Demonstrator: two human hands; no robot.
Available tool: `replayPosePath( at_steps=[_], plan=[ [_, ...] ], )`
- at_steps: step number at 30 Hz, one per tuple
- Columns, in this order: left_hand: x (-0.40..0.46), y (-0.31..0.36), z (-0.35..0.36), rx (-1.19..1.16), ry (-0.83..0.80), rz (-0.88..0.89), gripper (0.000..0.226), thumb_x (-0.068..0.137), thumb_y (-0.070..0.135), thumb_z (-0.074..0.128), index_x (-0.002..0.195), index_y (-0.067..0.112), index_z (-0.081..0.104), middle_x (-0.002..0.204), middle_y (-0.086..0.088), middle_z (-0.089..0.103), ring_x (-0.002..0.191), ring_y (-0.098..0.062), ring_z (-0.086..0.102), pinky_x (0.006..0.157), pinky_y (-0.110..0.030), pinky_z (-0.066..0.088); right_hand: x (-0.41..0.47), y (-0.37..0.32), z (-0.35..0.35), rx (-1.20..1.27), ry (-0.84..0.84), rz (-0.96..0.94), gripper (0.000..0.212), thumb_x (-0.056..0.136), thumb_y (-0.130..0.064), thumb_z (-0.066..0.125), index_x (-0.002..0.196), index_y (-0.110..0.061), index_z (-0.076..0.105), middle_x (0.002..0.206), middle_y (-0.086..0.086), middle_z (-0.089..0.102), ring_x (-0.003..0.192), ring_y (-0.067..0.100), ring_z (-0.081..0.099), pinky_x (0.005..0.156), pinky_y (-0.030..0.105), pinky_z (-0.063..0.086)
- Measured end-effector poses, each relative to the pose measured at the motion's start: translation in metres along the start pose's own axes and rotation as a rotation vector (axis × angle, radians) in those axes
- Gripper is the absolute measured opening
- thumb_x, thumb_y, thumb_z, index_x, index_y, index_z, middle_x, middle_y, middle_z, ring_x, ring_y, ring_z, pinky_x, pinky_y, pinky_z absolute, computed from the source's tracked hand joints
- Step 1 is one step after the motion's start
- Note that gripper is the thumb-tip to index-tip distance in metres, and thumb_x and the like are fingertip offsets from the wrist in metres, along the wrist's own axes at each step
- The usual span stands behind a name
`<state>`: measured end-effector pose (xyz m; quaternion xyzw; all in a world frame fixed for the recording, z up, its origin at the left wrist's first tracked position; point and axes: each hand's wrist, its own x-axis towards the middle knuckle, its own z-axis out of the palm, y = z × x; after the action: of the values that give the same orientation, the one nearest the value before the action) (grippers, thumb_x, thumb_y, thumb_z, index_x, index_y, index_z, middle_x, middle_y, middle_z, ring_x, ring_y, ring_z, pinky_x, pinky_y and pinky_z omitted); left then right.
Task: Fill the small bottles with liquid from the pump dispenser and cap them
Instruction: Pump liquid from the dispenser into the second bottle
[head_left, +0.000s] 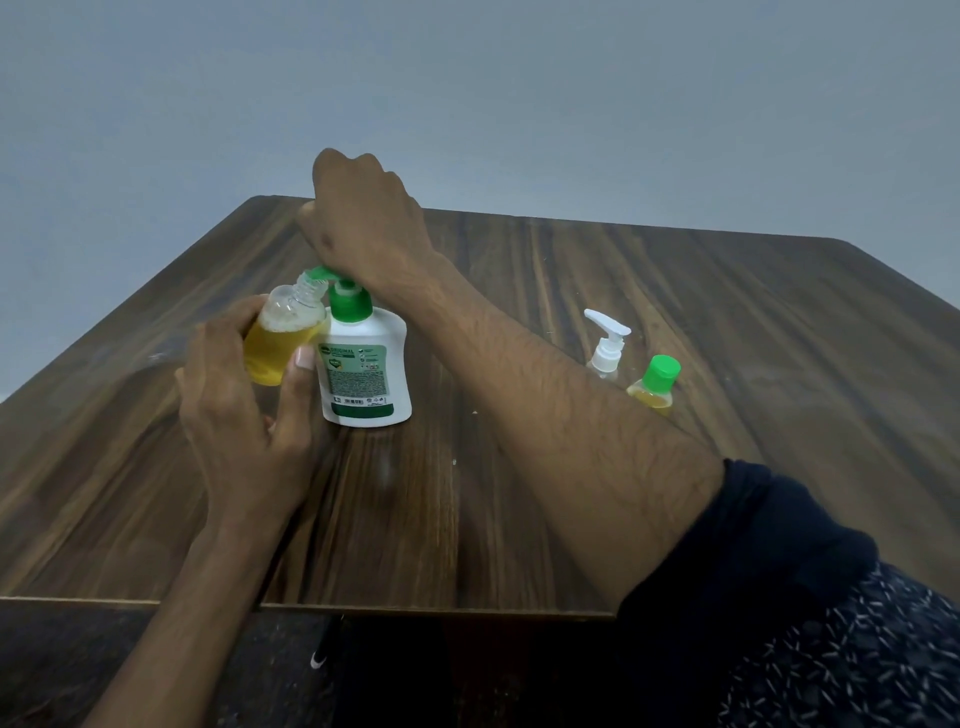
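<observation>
A white pump dispenser (363, 374) with a green pump head stands upright on the wooden table (519, 493). My right hand (363, 218) rests in a fist on top of the pump head. My left hand (244, 395) grips a small clear bottle (283, 332), tilted, its open neck under the green spout. Yellow liquid fills roughly its lower half. A second small bottle (653, 384) with a green cap and yellow liquid stands to the right, partly behind my right forearm. I see no loose cap.
A small clear bottle with a white pump top (607, 343) stands next to the capped bottle. The table's near edge (415, 609) runs across the lower view. A grey wall (519, 93) lies behind the table.
</observation>
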<state>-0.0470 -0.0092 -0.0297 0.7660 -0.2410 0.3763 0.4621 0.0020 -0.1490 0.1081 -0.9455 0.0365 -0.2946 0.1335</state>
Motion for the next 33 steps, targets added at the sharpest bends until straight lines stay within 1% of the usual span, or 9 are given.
replayPosePath(
  at_steps=[3, 7, 12, 15, 18, 23, 26, 30, 33],
  plan=[
    [0.0005, -0.0005, -0.0003, -0.001, 0.005, 0.007, 0.036, 0.105, 0.02, 0.06, 0.134, -0.001, 0.059, 0.124, -0.02, 0.066, 0.106, -0.029, 0.057, 0.086, -0.042, 0.04, -0.0001, -0.0002, -0.0002, 0.008, 0.02, -0.003, 0.012, 0.09, -0.017, 0.046, 0.082, -0.015, 0.038, 0.074, -0.004, 0.036, 0.06, 0.011, 0.035, 0.05, 0.026, 0.025],
    [0.0005, -0.0002, 0.0, 0.001, 0.001, 0.008, 0.037, 0.105, 0.022, 0.059, 0.134, -0.002, 0.059, 0.123, -0.02, 0.066, 0.106, -0.029, 0.056, 0.087, -0.042, 0.039, -0.0003, -0.0003, 0.0016, -0.006, 0.003, 0.009, 0.029, 0.089, -0.016, 0.046, 0.068, -0.018, 0.026, 0.073, -0.004, 0.035, 0.059, 0.011, 0.034, 0.05, 0.026, 0.024],
    [-0.0002, 0.0007, -0.0011, -0.008, -0.005, 0.0, 0.039, 0.107, 0.025, 0.057, 0.135, -0.001, 0.058, 0.124, -0.021, 0.065, 0.107, -0.031, 0.057, 0.087, -0.044, 0.041, -0.0011, -0.0021, -0.0006, 0.003, 0.031, 0.016, 0.033, 0.087, -0.013, 0.046, 0.066, -0.019, 0.022, 0.072, -0.004, 0.035, 0.058, 0.012, 0.034, 0.049, 0.026, 0.024],
    [-0.0005, 0.0019, -0.0008, -0.006, -0.013, -0.01, 0.039, 0.107, 0.026, 0.057, 0.135, -0.001, 0.058, 0.124, -0.021, 0.065, 0.107, -0.031, 0.056, 0.087, -0.043, 0.04, -0.0026, -0.0008, 0.0005, -0.002, 0.043, 0.024, 0.027, 0.087, -0.013, 0.047, 0.069, -0.018, 0.028, 0.072, -0.004, 0.036, 0.058, 0.012, 0.035, 0.049, 0.026, 0.024],
    [-0.0016, 0.0016, -0.0014, -0.006, -0.013, -0.013, 0.039, 0.107, 0.027, 0.056, 0.136, 0.0, 0.058, 0.125, -0.02, 0.065, 0.107, -0.031, 0.057, 0.088, -0.047, 0.043, -0.0028, 0.0001, 0.0001, -0.008, 0.003, 0.002, 0.013, 0.09, -0.017, 0.048, 0.081, -0.016, 0.038, 0.073, -0.005, 0.036, 0.06, 0.011, 0.036, 0.05, 0.026, 0.025],
    [-0.0011, 0.0019, -0.0011, -0.011, -0.009, -0.018, 0.039, 0.107, 0.028, 0.056, 0.136, 0.002, 0.058, 0.125, -0.019, 0.064, 0.107, -0.03, 0.057, 0.087, -0.05, 0.044, -0.0021, 0.0004, -0.0014, 0.009, 0.036, 0.001, 0.013, 0.091, -0.019, 0.048, 0.083, -0.015, 0.038, 0.072, -0.005, 0.034, 0.059, 0.012, 0.035, 0.052, 0.027, 0.027],
    [-0.0011, 0.0023, -0.0012, -0.005, -0.009, -0.012, 0.039, 0.107, 0.027, 0.056, 0.136, 0.001, 0.058, 0.124, -0.02, 0.065, 0.106, -0.031, 0.056, 0.088, -0.048, 0.043, -0.0023, 0.0015, -0.0007, 0.006, 0.008, 0.001, 0.013, 0.09, -0.018, 0.047, 0.082, -0.016, 0.038, 0.072, -0.005, 0.035, 0.06, 0.012, 0.036, 0.054, 0.027, 0.028],
    [-0.0015, 0.0027, -0.0013, -0.006, 0.0, -0.01, 0.039, 0.106, 0.026, 0.057, 0.136, 0.0, 0.058, 0.124, -0.021, 0.064, 0.106, -0.032, 0.055, 0.087, -0.047, 0.042, -0.0015, 0.0006, -0.0012, -0.014, 0.032, -0.002, 0.034, 0.09, -0.019, 0.048, 0.067, -0.02, 0.023, 0.072, -0.005, 0.034, 0.058, 0.012, 0.034, 0.052, 0.027, 0.025],
    [-0.0015, 0.0028, -0.0012, -0.005, -0.008, -0.01, 0.039, 0.107, 0.026, 0.057, 0.136, 0.0, 0.058, 0.125, -0.021, 0.063, 0.107, -0.031, 0.055, 0.086, -0.048, 0.042, -0.0029, 0.0021, 0.002, 0.018, 0.017, 0.016, 0.033, 0.09, -0.018, 0.048, 0.067, -0.019, 0.026, 0.072, -0.004, 0.037, 0.058, 0.01, 0.036, 0.051, 0.027, 0.026]
  ],
)
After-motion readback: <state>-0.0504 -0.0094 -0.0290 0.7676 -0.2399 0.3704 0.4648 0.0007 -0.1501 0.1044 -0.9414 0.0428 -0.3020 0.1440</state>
